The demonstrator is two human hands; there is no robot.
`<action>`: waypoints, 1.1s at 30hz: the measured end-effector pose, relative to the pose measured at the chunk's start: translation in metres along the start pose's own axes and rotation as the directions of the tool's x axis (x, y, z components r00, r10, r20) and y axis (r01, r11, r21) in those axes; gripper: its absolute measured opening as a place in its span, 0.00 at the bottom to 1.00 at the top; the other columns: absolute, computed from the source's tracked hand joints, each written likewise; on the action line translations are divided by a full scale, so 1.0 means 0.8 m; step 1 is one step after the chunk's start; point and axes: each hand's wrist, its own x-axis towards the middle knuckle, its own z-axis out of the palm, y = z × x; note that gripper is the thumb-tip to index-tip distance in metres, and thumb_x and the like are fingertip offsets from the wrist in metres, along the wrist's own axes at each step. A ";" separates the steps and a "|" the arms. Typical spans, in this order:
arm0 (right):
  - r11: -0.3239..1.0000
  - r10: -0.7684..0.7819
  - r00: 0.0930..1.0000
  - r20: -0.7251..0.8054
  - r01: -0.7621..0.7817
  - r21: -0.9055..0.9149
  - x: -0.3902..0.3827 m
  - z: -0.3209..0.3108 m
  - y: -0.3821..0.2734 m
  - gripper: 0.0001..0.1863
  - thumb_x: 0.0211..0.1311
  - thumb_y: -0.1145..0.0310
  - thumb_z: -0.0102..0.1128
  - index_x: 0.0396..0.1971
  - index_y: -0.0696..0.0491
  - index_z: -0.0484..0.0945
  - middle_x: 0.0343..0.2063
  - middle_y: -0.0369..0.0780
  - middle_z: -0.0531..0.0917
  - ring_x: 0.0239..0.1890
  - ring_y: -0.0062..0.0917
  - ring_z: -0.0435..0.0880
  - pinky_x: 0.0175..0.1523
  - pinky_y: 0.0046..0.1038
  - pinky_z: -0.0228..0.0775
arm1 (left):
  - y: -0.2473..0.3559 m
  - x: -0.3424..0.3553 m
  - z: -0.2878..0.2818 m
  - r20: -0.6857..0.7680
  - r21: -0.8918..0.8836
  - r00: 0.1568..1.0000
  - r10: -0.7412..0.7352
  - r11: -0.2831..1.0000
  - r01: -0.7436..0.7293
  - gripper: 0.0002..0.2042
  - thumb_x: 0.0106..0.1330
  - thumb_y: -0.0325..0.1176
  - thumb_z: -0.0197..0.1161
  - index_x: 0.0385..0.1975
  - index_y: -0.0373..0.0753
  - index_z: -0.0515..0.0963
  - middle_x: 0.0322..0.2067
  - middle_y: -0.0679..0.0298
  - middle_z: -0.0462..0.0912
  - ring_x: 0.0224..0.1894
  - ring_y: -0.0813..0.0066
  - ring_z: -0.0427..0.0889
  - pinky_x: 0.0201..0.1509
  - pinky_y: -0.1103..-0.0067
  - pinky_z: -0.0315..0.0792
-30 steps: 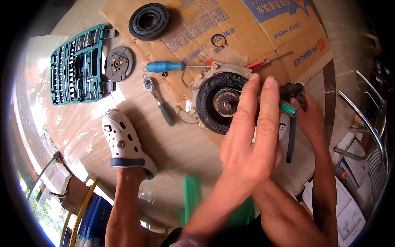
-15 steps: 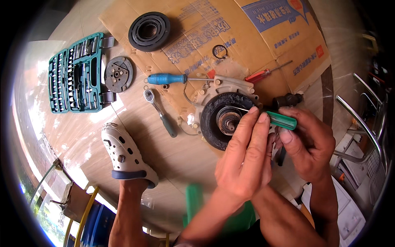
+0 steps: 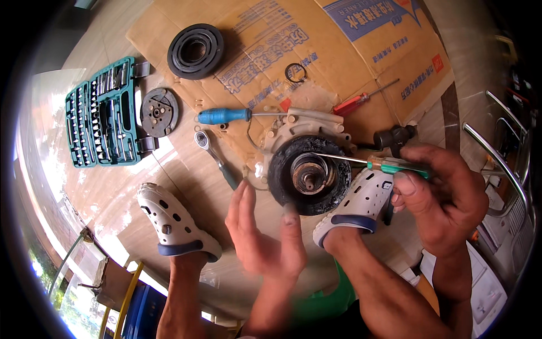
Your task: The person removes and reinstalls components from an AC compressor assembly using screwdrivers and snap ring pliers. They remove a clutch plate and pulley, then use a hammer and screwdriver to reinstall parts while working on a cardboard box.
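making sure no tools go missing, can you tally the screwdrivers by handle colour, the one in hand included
blue screwdriver: 1
red screwdriver: 1
green screwdriver, held in the right hand: 1
total: 3

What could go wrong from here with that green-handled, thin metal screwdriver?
Slip: the right hand holds the green-handled metal screwdriver with its tip at the grimy black ring-shaped part; it might skid and scratch the rusty brown central hub.
Shift: the blurred left hand is open, apparently not bracing the part, so it could move under force.
Strike: the white perforated right clog sits close beside the part and might get hit.
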 end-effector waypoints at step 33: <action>0.912 -0.191 0.970 0.153 0.233 -0.339 0.035 0.013 -0.049 0.15 0.57 0.80 0.72 0.44 0.64 0.81 0.32 0.46 0.85 0.30 0.29 0.83 0.36 0.27 0.75 | -0.045 0.011 0.038 0.164 -0.082 0.986 0.015 0.997 -0.002 0.65 0.41 0.72 0.79 0.70 0.23 0.64 0.65 0.36 0.68 0.66 0.39 0.71 0.70 0.53 0.66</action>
